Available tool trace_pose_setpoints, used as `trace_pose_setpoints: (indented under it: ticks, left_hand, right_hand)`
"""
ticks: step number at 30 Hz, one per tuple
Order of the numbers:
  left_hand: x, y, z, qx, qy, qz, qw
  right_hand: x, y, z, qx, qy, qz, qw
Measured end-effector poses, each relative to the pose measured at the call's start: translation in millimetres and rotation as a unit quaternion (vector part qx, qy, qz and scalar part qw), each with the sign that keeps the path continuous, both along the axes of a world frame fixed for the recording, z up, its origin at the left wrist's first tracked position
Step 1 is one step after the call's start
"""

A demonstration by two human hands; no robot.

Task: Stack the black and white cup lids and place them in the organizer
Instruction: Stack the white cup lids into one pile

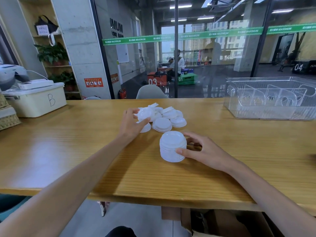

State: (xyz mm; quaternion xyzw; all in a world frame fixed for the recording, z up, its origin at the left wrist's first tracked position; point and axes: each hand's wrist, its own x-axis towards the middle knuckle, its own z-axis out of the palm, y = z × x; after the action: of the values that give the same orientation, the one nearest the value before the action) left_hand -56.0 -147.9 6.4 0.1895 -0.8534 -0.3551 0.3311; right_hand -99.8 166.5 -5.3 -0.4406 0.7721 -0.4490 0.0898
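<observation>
Head camera looks down over our wooden table (pixel 85 151), and we have both arms stretched out across it. Our left hand (pixel 132 122) is up at the loose pile of white lids (pixel 168 117), fingers curled around a single white lid (pixel 145 113) that sits tilted up on edge between thumb and fingertips at the pile's left side. More lids lie flat and overlapping just to the right of it, some dome up, a few with their flat tabs sticking out at the back.

Closer to us, our right hand (pixel 203 151) steadies the stack of white lids (pixel 172 147), which stands upright on the table, nested neatly. The thumb presses the near side of the stack low down and the fingers curve around its far right side, so we have it lightly clasped rather than lifted. The stack sits just in front of the loose pile, apart from it by a narrow strip of tabletop.

Over at the far right, the clear organizer (pixel 266 115) rests on the table, well apart from both hands, its transparent dividers visible inside. At the far left edge sits a cream storage box (pixel 37 101) marked with a handwritten B, with woven baskets (pixel 8 117) beside it. We see only white lids in play at this moment.
</observation>
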Motion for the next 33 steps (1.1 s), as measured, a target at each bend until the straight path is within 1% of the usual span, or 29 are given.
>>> trace_pose_setpoints:
  ticks: [2, 4, 6, 11, 16, 18, 22, 25, 27, 30, 33]
  left_hand:
    - [-12.6, -12.3, -1.6, -0.035, -0.039, 0.036, 0.998]
    - [-21.0, -18.5, -1.5, -0.039, -0.074, 0.044, 0.995]
    - [-26.1, -21.3, -2.9, -0.034, -0.087, 0.045, 0.995]
    - [-21.4, -19.0, -5.1, -0.009, -0.056, 0.056, 0.997]
    - [1.0, -10.5, 1.5, 0.025, 0.015, 0.041, 0.999]
    - [12.6, -3.2, 5.3, 0.038, 0.032, 0.017, 0.999]
    - [37.1, 14.3, 13.5, 0.071, 0.052, -0.062, 0.994]
    - [56.6, 30.7, 20.8, 0.079, 0.061, -0.117, 0.988]
    - [68.1, 40.0, 23.8, 0.093, 0.05, -0.16, 0.981]
    - [79.9, 54.1, 24.7, 0.126, 0.006, -0.227, 0.966]
    - [79.3, 64.3, 22.0, 0.106, -0.031, -0.267, 0.957]
  right_hand:
    - [-0.7, -0.3, -0.8, 0.001, 0.001, 0.0, 1.0]
    - [-0.8, -0.4, -0.6, 0.0, 0.0, -0.001, 1.0]
    - [0.2, -0.9, 0.6, -0.002, 0.0, 0.0, 1.0]
    - [0.7, -1.5, 0.9, -0.009, 0.001, 0.009, 1.0]
    - [-0.6, -1.0, -0.6, -0.01, -0.002, 0.005, 1.0]
    - [-0.9, -1.1, -1.0, -0.009, -0.002, 0.004, 1.0]
    - [-1.4, -1.1, -1.4, -0.004, 0.0, 0.001, 1.0]
    - [-0.5, -0.8, -0.9, -0.001, -0.001, -0.003, 1.0]
    - [0.3, -0.6, -0.5, -0.004, -0.003, -0.003, 1.0]
    - [1.1, -0.8, 0.1, -0.004, 0.001, -0.003, 1.0]
    - [2.8, 0.0, 0.8, -0.005, 0.001, -0.003, 1.0]
